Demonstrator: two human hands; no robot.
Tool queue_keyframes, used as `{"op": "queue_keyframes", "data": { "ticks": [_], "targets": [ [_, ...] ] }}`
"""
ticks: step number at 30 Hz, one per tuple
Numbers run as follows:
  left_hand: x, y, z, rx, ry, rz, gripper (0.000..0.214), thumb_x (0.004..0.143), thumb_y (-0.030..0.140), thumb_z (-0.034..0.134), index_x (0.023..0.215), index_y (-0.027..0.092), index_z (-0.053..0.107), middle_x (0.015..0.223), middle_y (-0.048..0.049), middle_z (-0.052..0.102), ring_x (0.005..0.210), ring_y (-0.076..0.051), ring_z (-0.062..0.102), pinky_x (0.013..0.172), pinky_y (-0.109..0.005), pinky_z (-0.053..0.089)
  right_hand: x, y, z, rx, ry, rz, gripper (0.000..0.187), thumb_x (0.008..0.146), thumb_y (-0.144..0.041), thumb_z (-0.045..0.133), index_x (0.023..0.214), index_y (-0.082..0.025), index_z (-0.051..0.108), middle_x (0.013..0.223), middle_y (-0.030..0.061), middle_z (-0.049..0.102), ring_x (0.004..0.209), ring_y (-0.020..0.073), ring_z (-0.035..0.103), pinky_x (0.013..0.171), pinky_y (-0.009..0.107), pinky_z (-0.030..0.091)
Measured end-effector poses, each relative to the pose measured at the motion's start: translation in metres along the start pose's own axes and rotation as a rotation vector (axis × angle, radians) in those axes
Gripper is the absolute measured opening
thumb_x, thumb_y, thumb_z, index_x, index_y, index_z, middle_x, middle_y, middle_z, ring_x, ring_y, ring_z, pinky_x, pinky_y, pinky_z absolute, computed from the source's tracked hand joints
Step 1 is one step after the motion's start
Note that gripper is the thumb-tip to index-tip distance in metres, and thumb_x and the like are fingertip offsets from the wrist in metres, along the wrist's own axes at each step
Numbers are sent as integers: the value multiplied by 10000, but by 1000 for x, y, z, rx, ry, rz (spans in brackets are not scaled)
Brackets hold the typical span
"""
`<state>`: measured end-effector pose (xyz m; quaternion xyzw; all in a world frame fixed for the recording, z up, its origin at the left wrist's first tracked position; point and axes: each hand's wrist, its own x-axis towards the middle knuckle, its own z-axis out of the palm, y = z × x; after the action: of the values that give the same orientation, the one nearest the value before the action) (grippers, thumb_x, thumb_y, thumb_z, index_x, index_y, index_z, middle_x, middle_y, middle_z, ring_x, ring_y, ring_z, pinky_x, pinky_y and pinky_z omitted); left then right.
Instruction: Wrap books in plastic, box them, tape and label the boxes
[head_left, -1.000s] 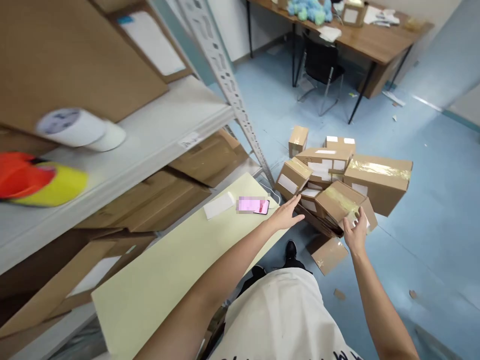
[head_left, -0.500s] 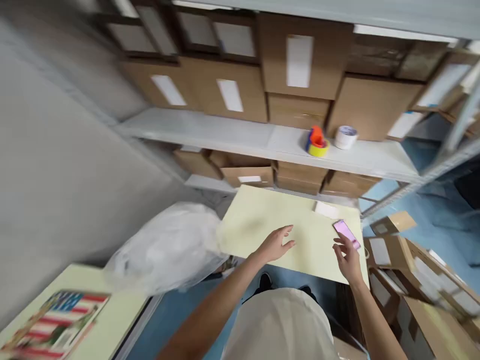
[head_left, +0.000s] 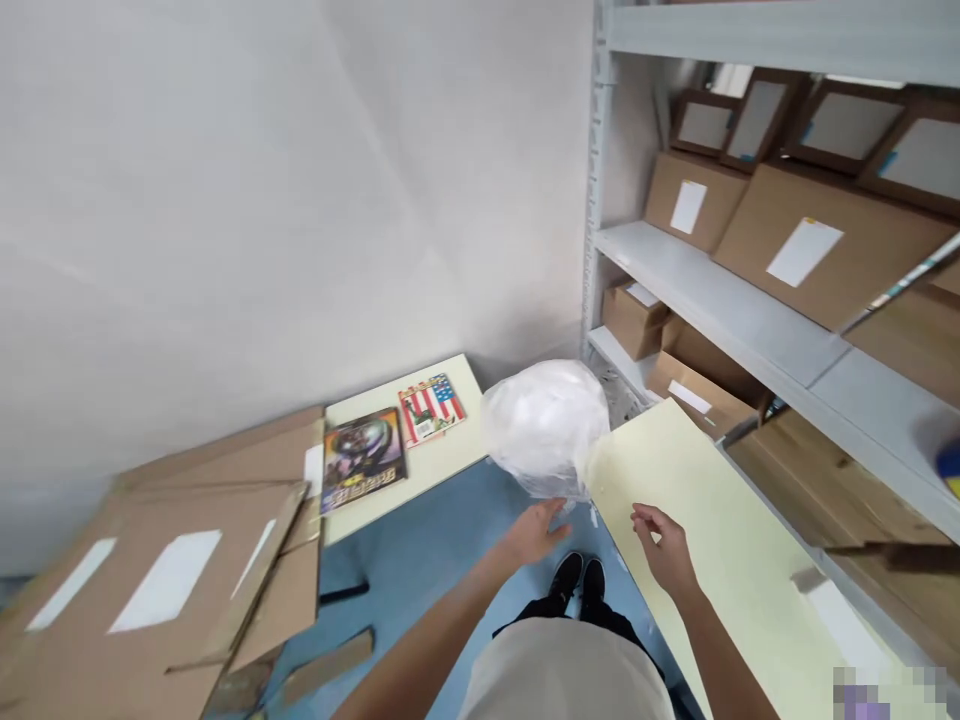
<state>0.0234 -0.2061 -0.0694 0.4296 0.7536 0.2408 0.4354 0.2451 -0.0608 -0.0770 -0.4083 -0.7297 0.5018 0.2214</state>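
1. The crumpled clear plastic bag [head_left: 544, 425] sits at the far end of the pale yellow tabletop [head_left: 705, 500] and bulges past its corner. The grey metal shelf rack [head_left: 720, 290] behind it seems to prop it up.
2. The left hand [head_left: 534, 530] is empty with loose fingers, just under the bag; I cannot tell whether they touch.
3. The right hand [head_left: 660, 535] hovers released and empty over the tabletop's left edge.
4. The blue floor [head_left: 420, 540] leaves open room on the left, up to the flattened brown cardboard [head_left: 187, 560].

Nothing legible from where I stand. White paper labels [head_left: 804, 252] on brown cardboard boxes [head_left: 862, 272]: print too small. Stars-and-stripes booklet [head_left: 430, 408], dark glossy magazine [head_left: 365, 458]: cover lettering blurred. Crumpled clear plastic bag [head_left: 545, 425] before me: no readable marking.
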Motion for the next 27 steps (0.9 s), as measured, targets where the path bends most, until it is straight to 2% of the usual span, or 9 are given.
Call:
{"op": "queue_keyframes", "data": {
  "ticks": [4, 8, 12, 16, 21, 24, 27],
  "targets": [
    [-26, -11, 2, -56, 103, -106, 628, 865, 479, 562, 1430, 212, 502, 1443, -153, 563, 1244, -335, 600, 1032, -450, 486, 25, 3, 26, 61, -183, -31, 594, 818, -708, 553, 987, -173, 748, 933, 154, 781, 815, 278, 758, 789, 417, 629],
    [-52, -23, -1, -97, 248, -208, 606, 865, 435, 548, 1408, 169, 519, 1376, -182, 611, 1174, -326, 646, 966, -432, 516, 44, 4, 54, 93, -359, -78, 552, 819, -678, 576, 986, -178, 742, 954, 142, 780, 844, 281, 752, 794, 421, 622],
    [-70, -45, -12, -159, 434, -271, 597, 839, 455, 577, 1352, 150, 567, 1325, -192, 643, 1143, -341, 665, 929, -427, 531, 56, -11, 81, 38, -552, -134, 472, 859, -583, 552, 1047, -191, 735, 982, 119, 777, 869, 264, 742, 825, 422, 605],
    [-80, -75, -30, -220, 593, -283, 592, 809, 481, 618, 1300, 150, 604, 1265, -194, 677, 1106, -343, 685, 903, -417, 542, 70, -35, 113, -85, -719, -190, 407, 851, -502, 553, 1051, -200, 738, 1013, 109, 773, 923, 263, 731, 863, 421, 584],
    [-86, -128, -65, -263, 702, -309, 577, 801, 465, 626, 1279, 141, 616, 1243, -200, 689, 1090, -357, 689, 912, -446, 535, 91, -66, 182, -187, -819, -264, 328, 840, -362, 552, 1054, -187, 730, 1023, 115, 770, 934, 256, 725, 882, 420, 561],
    [-82, -165, -95, -286, 722, -358, 556, 807, 443, 622, 1270, 135, 624, 1268, -200, 677, 1096, -356, 687, 923, -443, 530, 104, -85, 234, -261, -845, -299, 305, 831, -298, 562, 1072, -193, 718, 1041, 105, 766, 947, 244, 721, 873, 406, 554],
    [-72, -201, -130, -297, 703, -432, 560, 818, 410, 621, 1296, 118, 612, 1317, -207, 647, 1155, -352, 660, 976, -422, 502, 114, -103, 286, -367, -889, -306, 332, 835, -275, 573, 1135, -200, 694, 944, 73, 769, 874, 224, 716, 850, 396, 550]
  ]
}}
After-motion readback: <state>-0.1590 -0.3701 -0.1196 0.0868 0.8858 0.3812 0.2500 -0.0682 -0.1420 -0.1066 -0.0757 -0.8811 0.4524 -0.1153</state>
